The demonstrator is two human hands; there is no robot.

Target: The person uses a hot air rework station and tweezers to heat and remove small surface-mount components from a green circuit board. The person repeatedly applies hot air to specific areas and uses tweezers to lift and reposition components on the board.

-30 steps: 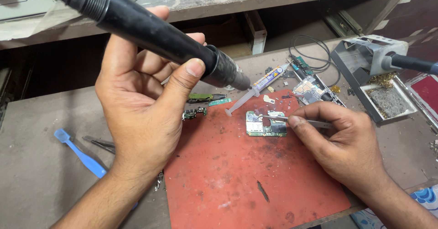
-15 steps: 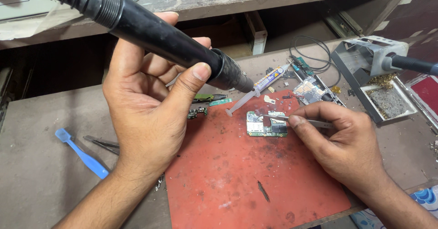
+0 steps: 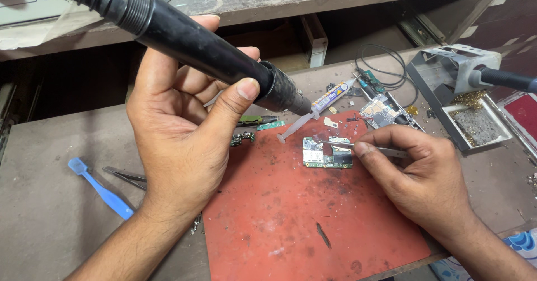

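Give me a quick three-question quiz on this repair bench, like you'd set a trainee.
1. True or false: the left hand holds the black hot-air wand above the red mat.
2. What does the right hand press on the circuit board? A) tweezers B) blue brush C) syringe
3. On which side of the mat does the blue brush lie, as the person sees it?

Key: 1 true. 2 A, the tweezers. 3 the left side, on the bench.

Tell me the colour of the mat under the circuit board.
Red mat, stained, seen in the head view.
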